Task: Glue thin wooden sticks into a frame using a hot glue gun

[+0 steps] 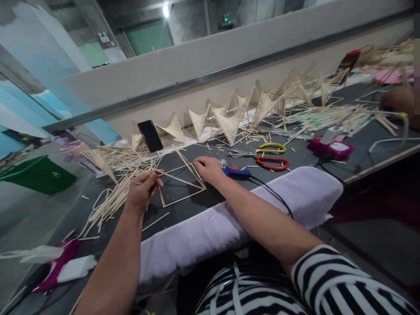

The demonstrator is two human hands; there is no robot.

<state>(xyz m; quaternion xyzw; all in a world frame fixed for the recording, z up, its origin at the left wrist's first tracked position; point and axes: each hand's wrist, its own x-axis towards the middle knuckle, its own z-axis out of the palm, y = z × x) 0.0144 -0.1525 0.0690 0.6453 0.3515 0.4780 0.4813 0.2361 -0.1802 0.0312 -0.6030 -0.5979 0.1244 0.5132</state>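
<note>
My left hand (143, 190) is closed in a pinch at the left side of a stick frame (184, 197) on the dark table. My right hand (208, 169) is also pinched shut, at the frame's upper right. A thin wooden stick (177, 168) spans the gap between both sets of fingertips. Other sticks of the frame cross below it and meet in a corner near the table's front. Just right of my right hand lies a blue glue gun (239, 172), its tip partly hidden. Scissors with a red handle (272, 164) and a yellow handle (271, 148) lie beyond it.
Loose sticks (113, 199) are heaped on the left, more (341, 118) on the right. Twisted stick models (229, 122) line the wall, with a black phone (150, 135) propped there. Purple power strips (331, 148) sit at both sides. A lilac cushion (197, 245) borders the front edge.
</note>
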